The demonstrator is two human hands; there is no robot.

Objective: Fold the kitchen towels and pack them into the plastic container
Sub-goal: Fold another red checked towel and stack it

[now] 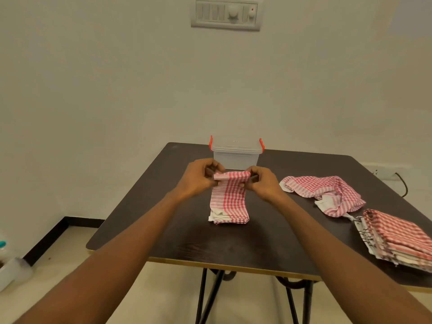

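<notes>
head view: folded towel [230, 199] lengthwise toward container [236, 156]

Dark wood-grain folding table [268, 232], pale edge band, black metal legs [203, 298]. White switch panel [225, 14] with round knob high on cream wall. Wall socket [383, 171] at right, black cable [404, 186] hanging from it. Black skirting [46, 239] at left. Blurred white object [12, 273] on beige floor [247, 305], lower left.
</notes>
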